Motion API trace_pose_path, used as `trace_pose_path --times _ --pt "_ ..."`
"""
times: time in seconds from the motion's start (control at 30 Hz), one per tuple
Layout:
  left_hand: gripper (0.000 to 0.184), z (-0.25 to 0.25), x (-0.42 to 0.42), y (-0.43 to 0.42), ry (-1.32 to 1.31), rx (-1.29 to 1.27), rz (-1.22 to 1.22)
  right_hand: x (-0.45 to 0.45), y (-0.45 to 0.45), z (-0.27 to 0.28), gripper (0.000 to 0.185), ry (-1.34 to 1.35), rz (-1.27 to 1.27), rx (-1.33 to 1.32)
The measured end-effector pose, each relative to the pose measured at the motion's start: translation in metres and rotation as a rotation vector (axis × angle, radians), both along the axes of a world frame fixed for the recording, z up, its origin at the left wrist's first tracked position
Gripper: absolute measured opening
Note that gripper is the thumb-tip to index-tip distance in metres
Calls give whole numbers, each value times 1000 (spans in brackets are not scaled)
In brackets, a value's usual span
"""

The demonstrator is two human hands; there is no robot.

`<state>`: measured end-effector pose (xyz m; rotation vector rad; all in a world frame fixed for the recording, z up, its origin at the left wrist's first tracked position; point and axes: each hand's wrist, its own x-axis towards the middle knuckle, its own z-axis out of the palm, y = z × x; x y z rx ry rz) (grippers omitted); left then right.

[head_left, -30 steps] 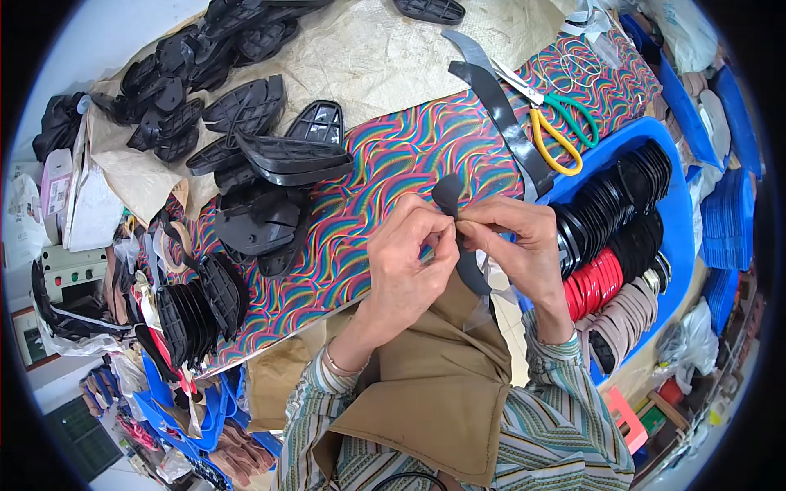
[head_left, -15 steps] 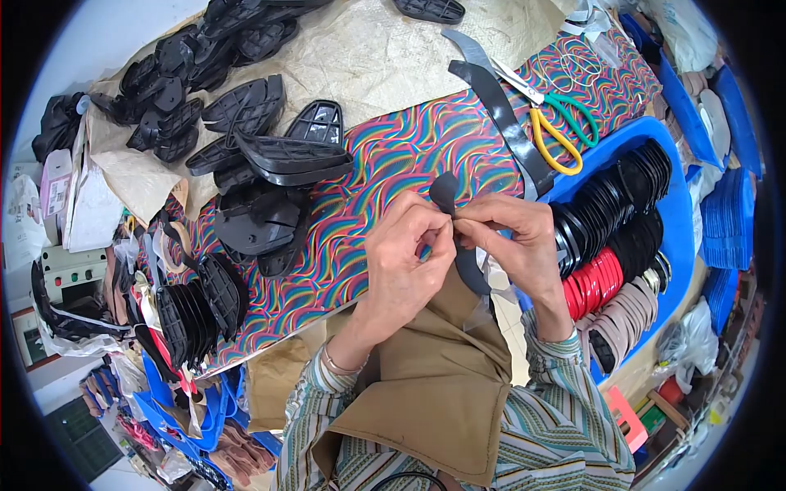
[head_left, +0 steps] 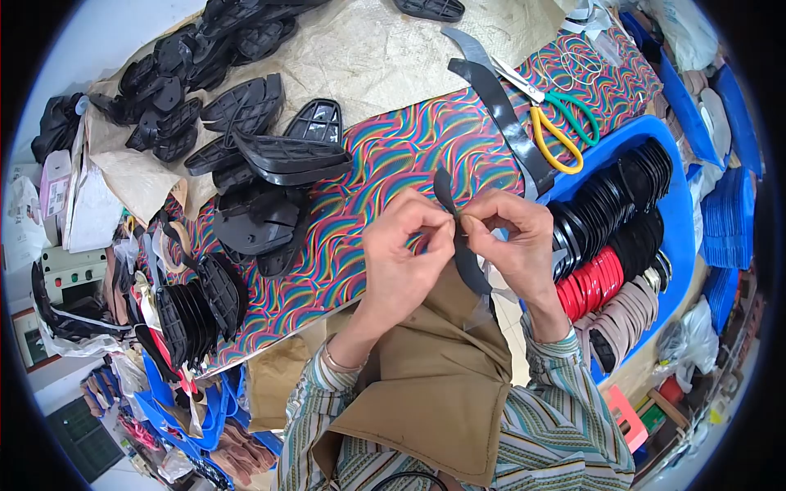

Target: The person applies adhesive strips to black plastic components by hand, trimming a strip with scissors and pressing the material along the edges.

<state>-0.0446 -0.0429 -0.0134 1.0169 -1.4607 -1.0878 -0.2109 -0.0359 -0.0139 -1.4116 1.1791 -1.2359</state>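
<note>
Between the fingertips of both hands is a narrow, curved black strap [head_left: 470, 270], one end pointing up toward the table and the other hanging toward the brown apron [head_left: 426, 385]. My left hand [head_left: 407, 258] pinches it near its middle from the left. From the right, my right hand [head_left: 514, 245] pinches the same spot, thumb and forefinger pressed together. A small pale speck shows by the right fingertips, too small to name. Beyond the hands, scissors [head_left: 536, 98] with one yellow and one green handle lie beside a longer black strip [head_left: 501, 110].
On the right stands a blue bin [head_left: 684, 229] with rows of black, red and beige straps. Black shoe soles [head_left: 286, 155] are piled on the left of the colourful patterned tablecloth [head_left: 409, 139]. A beige sheet [head_left: 360, 65] covers the far side. More blue trays [head_left: 727, 217] stand at far right.
The fingertips of both hands have drawn slightly apart, and the strap has turned a little, so its upper end looks narrower. Everything else is unchanged.
</note>
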Motion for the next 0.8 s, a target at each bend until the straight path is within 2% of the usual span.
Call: trace_pose_path --times 0.03,0.1,0.13,0.2,0.27,0.33,0.43,0.5,0.57,0.73,0.8 --pt "16 -1 1 -1 104 110 -43 0 1 0 4 -83 -3 78" --pt "15 0 0 -1 163 156 -44 0 2 0 2 -249 -8 233" --pt "15 0 0 -1 221 203 -41 0 2 0 2 -249 -7 234" --pt "15 0 1 -1 275 250 -35 -2 2 2 6 -185 12 207" --pt "15 0 3 0 182 198 -33 -3 1 5 8 -153 18 194" --pt "15 1 1 -1 138 172 -35 -5 0 10 11 61 25 10" --pt "15 8 -2 -2 -142 -130 21 -4 1 11 13 223 18 -141" --pt "16 7 -3 -1 -147 -135 26 -2 2 10 15 335 -6 -261" --pt "17 6 -4 -1 -156 -147 33 1 3 12 16 340 -13 -266" --pt "15 2 -1 1 -98 -56 21 3 5 10 16 327 -31 -289" --pt "13 2 -1 1 102 151 -20 3 4 6 15 316 -32 -295"
